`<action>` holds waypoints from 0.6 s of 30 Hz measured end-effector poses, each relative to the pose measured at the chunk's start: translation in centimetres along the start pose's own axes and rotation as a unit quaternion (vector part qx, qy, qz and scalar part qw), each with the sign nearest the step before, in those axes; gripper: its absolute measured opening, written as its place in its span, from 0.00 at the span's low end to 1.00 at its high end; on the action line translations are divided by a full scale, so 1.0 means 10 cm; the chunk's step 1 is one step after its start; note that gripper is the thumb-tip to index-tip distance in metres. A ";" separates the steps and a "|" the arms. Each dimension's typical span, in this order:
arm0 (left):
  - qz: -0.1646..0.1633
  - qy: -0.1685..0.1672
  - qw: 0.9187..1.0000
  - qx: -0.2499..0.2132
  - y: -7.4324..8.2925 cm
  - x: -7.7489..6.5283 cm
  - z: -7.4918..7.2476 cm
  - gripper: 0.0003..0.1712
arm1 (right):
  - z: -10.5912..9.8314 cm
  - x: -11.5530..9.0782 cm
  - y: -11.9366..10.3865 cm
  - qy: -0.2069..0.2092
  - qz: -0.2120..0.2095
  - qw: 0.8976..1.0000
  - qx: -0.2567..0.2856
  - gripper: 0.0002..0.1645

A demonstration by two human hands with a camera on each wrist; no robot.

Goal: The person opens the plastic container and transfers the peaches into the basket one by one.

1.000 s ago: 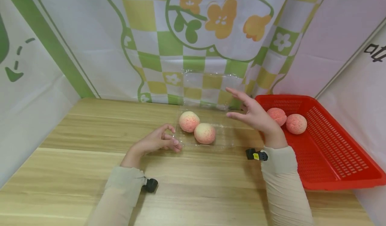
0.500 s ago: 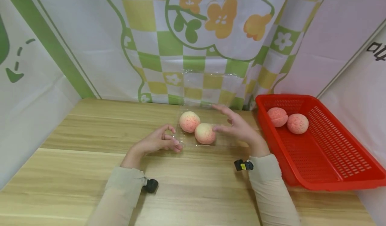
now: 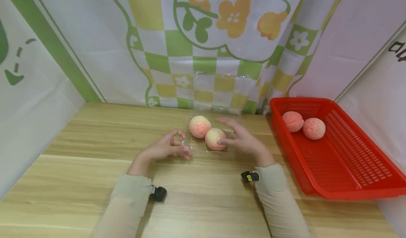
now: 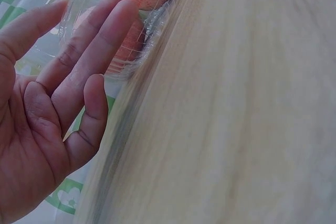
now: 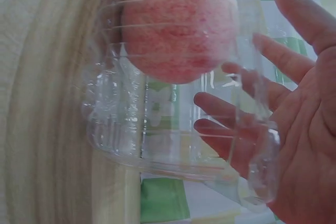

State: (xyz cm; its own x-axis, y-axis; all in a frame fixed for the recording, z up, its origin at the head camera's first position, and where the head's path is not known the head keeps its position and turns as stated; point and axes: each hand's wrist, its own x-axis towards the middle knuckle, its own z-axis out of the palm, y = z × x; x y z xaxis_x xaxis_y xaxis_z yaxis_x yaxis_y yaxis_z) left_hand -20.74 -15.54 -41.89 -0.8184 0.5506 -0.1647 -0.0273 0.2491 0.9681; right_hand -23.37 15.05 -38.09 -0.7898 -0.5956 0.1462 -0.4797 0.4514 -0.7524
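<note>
Two pink-and-cream peaches [image 3: 200,126] [image 3: 214,138] sit side by side in a clear plastic clamshell box [image 5: 157,167] on the table. The box's lid [image 3: 219,84] stands raised at the back, against the curtain. At the box's left edge is my left hand [image 3: 162,147], fingers loosely bent; in the left wrist view its fingertips overlap the plastic wall, though contact is unclear. My right hand [image 3: 243,138] reaches over the right half of the box, fingers spread and thumb beside the nearer peach. The right wrist view shows nothing in its palm [image 5: 304,145].
To the right stands a red perforated basket [image 3: 349,195] with two more peaches [image 3: 293,121] [image 3: 314,128] in its far left corner. Behind the wooden table [image 3: 196,202] hangs a checked curtain [image 3: 177,44].
My right hand has moved left from beside the basket, down over the box, to the nearer peach. The left hand stays at the box's left edge.
</note>
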 end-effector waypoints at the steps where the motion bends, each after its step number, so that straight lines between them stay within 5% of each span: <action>1: 0.001 -0.001 1.000 0.001 0.00 0.00 0.00 0.25 | 0.01 0.01 0.01 0.000 -0.001 1.000 -0.008 0.44; 18: -0.011 0.001 1.000 0.003 0.02 0.01 0.00 0.26 | 0.10 0.01 0.11 -0.005 -0.021 1.000 -0.020 0.43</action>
State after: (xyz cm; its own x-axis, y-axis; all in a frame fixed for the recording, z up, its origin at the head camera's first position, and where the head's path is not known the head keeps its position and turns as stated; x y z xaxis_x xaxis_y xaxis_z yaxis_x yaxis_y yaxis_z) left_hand -20.81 -15.47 -41.74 -0.8183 0.5441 -0.1856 -0.0412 0.2665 0.9630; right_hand -23.62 14.79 -39.50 -0.7652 -0.6210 0.1698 -0.5271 0.4528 -0.7192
